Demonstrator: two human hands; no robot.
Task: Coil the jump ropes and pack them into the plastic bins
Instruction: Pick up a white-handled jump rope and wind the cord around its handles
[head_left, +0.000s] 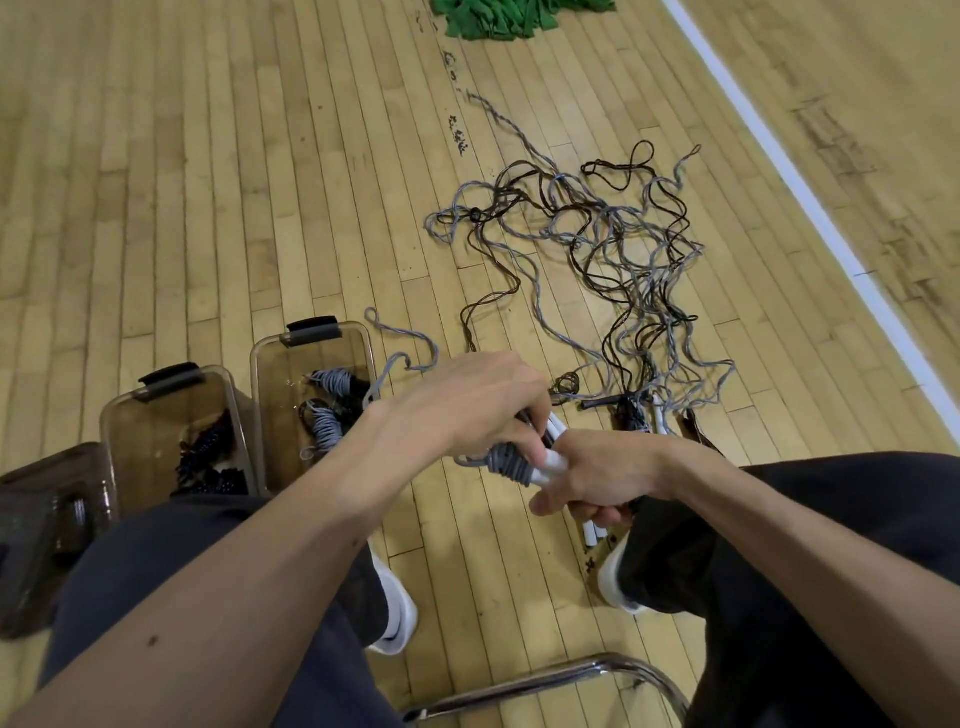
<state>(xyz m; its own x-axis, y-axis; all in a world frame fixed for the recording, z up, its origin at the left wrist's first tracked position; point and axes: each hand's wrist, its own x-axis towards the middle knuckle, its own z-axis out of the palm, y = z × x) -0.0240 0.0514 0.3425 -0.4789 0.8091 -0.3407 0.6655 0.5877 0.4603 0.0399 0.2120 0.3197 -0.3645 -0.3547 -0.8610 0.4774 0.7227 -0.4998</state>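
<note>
Far left, lower half of frame: dark bin (47, 519), then middle bin (130, 415) with black beaded ropes (208, 457) in it, then third bin (262, 374) holding two grey coiled ropes (332, 415). All three stand on the wood floor (208, 182), side by side, touching or nearly so. Left forearm runs diagonally from the lower left corner up to frame centre, wrist roughly straight, back of hand up. Left hand (467, 410) has its fingers curled down over the grey cord wrap (511, 465), pinching it. A loose grey tail loops from under that hand back toward the third bin. The jump rope in work sits at frame centre, between the knees and above the floor. Its white handles (550, 460) lie paired, long axis steeply diagonal: top ends point upper left under the left fingers, bottom ends stick out below the right fist toward lower right. The cord is wound around the handles' upper part. Right forearm enters from the right edge over the thigh, heading left. Right hand (597, 478) is fisted round the handles mid-length, thumb low and pointing left. Upper right of centre: tangled pile of loose ropes (613, 249), grey and black, flat on the floor, well apart from the bins. A white court line (805, 192) runs diagonally beyond it.
</note>
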